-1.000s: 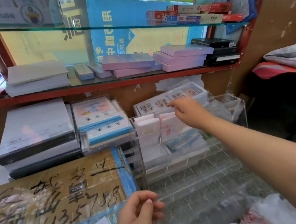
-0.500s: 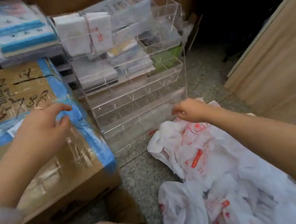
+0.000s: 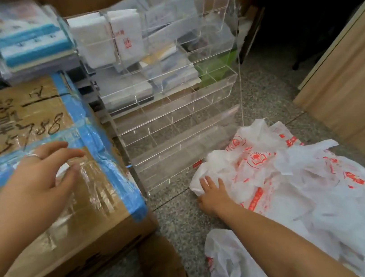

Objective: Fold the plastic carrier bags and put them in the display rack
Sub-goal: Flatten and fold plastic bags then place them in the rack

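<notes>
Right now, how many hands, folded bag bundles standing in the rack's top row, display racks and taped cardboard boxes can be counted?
Hands: 2, the left hand on the cardboard box, the right hand on the loose bags.
Folded bag bundles: 2.
Display rack: 1.
Taped cardboard box: 1.
Total: 6.

Open speckled floor (image 3: 176, 212) in front of the display rack (image 3: 174, 125), between cardboard box (image 3: 51, 205) to its left and heap of carrier bags (image 3: 301, 179) to its right-front. Lower rack tiers bare and reachable from the front; upper-left slots filled with folded bags (image 3: 109, 37). Wooden panel (image 3: 355, 98) closing off the far right.
</notes>
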{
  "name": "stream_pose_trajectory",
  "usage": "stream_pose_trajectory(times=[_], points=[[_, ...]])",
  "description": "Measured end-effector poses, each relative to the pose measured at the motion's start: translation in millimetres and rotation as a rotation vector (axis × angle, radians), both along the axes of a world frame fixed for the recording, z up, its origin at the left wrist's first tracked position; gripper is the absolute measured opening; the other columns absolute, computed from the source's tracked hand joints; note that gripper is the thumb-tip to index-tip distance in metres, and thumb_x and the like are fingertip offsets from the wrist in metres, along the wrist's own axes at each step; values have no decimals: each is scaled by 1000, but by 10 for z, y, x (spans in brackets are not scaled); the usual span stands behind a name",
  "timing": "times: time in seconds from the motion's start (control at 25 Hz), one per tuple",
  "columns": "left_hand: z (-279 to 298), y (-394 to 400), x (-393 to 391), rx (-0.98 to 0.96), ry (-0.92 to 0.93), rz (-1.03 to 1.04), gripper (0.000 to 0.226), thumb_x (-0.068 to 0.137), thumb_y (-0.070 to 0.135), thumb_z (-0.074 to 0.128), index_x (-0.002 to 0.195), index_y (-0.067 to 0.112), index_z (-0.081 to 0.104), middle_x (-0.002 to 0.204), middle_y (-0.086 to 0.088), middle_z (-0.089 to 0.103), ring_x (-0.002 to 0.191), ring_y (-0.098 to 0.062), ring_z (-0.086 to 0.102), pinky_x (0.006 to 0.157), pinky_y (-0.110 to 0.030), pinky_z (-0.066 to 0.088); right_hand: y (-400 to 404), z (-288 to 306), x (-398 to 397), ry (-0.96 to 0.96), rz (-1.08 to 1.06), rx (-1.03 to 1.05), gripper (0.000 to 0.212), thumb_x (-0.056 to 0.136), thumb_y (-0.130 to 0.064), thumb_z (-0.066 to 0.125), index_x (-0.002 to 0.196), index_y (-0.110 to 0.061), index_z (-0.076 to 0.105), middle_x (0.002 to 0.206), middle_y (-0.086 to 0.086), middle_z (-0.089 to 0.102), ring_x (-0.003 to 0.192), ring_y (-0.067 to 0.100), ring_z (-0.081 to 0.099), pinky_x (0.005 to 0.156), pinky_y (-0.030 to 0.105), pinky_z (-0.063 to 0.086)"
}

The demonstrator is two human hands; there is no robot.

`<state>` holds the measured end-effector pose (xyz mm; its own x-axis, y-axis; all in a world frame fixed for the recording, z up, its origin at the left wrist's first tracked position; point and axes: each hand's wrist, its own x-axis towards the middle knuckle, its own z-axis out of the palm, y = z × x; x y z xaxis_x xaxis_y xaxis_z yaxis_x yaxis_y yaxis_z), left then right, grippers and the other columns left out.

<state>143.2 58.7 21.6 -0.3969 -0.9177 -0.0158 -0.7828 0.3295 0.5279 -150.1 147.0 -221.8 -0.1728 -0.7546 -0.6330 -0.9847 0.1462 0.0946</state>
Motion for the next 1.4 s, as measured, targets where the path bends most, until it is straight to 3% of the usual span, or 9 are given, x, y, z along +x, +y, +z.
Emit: stream_pose_trajectory(times=[0.16,0.28,0.4,0.52,0.72,0.84,1.0,1.16,1.4], points=[[-66,-128,15,-73,-28,53,24,90,14,51,107,26,63,136,-8,47,100,-25,52,80,-38,40,-174,202,-119,-114,-151,-231,40,100,-18,32,138,-12,42,144,7,39,137,19,28,115,46,7],[26,-159,-9,-82,-30,115,26,93,16,48,115,18,62,136,-6,46,89,-25,52,78,-32,34,-331,1023,-280,-681,-667,-593,33,99,-12,35,106,-10,67,108,5,63,102,19,54,86,27,40],[200,-28,-116,-61,50,128,27,95,18,46,119,19,59,136,-2,45,110,-23,48,82,-33,37,-342,2206,-381,-1124,-974,-858,31,94,-12,44,82,-15,72,77,6,58,69,19,52,59,27,42],[351,186,-163,-11,222,59,33,94,25,49,127,28,50,133,6,46,101,-13,51,78,-23,36,-281,3243,-174,-1379,-880,-934,27,95,-22,46,93,-14,72,86,6,68,74,22,64,67,35,54],[590,505,-4,553,718,41,92,67,59,64,142,48,13,132,12,43,121,-12,50,97,-31,44,-518,4102,720,-1698,-635,-810,28,95,-29,48,108,-15,69,112,5,68,101,20,66,80,33,56],[585,538,383,606,1020,194,69,79,45,65,139,36,32,126,1,59,108,-18,62,96,-39,47,-655,4106,1519,-1882,-472,-581,34,100,-25,34,111,-13,64,110,4,67,100,21,61,88,37,49],[442,515,1028,508,1312,658,28,97,25,46,119,9,53,124,-13,60,108,-28,59,97,-41,45,-616,3792,2400,-1517,-27,-580,30,100,-19,38,113,-34,60,135,-12,47,123,3,41,102,26,31],[361,559,1598,466,1477,1100,46,101,37,29,135,8,40,138,-20,43,123,-34,47,100,-44,36,-546,3234,2778,-1167,64,-638,33,97,-10,40,109,-26,67,135,-10,44,121,1,36,104,24,28],[165,547,1657,594,997,986,43,93,21,55,132,11,41,119,-15,55,104,-31,56,79,-41,48,-622,2478,2806,-517,509,-304,37,95,-23,41,126,-31,59,150,-5,33,138,23,24,114,48,14]])
